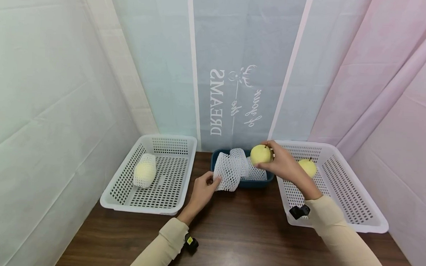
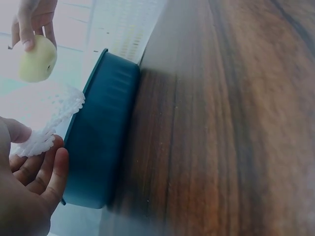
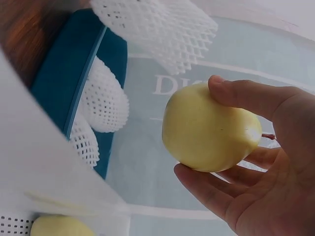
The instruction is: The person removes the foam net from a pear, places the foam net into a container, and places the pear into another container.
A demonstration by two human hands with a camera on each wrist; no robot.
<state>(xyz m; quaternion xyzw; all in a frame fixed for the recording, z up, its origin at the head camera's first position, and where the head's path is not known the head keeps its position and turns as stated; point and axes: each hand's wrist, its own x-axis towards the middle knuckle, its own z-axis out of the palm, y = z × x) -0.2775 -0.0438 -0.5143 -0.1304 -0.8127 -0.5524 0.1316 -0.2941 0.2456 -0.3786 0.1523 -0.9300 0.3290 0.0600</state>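
My right hand (image 1: 281, 161) grips a yellow pear (image 1: 260, 155), thumb on one side and fingers on the other, above the right end of a dark teal bin (image 1: 248, 183). In the right wrist view the brown stem of this pear (image 3: 211, 129) points toward the palm. With thumb and fingers my left hand (image 1: 202, 191) pinches the lower edge of a white foam net sleeve (image 1: 227, 174), held up at the bin's left front. More foam net sleeves (image 3: 104, 96) lie inside the bin.
At left stands a white perforated basket (image 1: 176, 187) holding a pear in a foam net (image 1: 145, 171). A second white basket (image 1: 356, 195) at right contains a bare pear (image 1: 308, 167), partly behind my right forearm. Both baskets stand on a dark wooden table (image 1: 237, 237), with a printed curtain (image 1: 238, 39) behind.
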